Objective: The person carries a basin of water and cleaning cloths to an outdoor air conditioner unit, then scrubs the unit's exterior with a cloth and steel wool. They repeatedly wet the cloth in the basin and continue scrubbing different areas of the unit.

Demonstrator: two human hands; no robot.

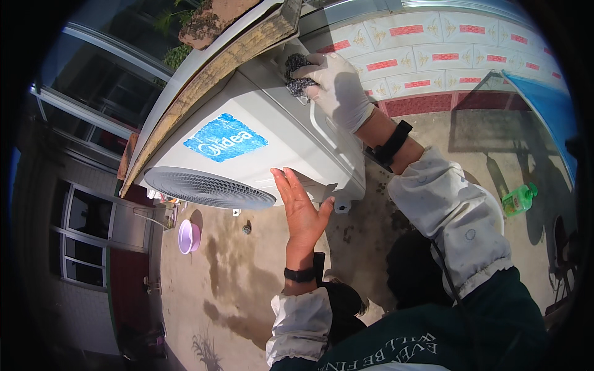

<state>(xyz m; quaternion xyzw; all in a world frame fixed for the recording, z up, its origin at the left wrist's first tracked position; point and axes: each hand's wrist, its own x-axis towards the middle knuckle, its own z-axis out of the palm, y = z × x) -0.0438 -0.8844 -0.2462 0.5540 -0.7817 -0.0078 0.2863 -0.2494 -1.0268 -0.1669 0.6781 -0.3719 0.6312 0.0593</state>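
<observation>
A white Midea air conditioner outdoor unit [260, 109] stands before me, its round grey fan grille [209, 188] facing down and left in the view. In a white glove, my right hand [336, 90] grips a dark steel wool scrubber [298, 74] against the side panel near the top, by a white bar handle [320, 125]. My bare left hand [302, 208] has its fingers straight and thumb apart. Its fingertips are at the lower edge of the front panel; whether they touch it I cannot tell. A blue logo sticker [226, 137] shows wear at its edges.
A board [218, 65] weighted with a rough stone [211, 23] covers the unit's top. A purple basin [189, 236] stands on the partly wet concrete floor [260, 297]. To the right are a green pump bottle [519, 200] and a blue sheet [543, 106]. A tiled wall [431, 55] rises behind.
</observation>
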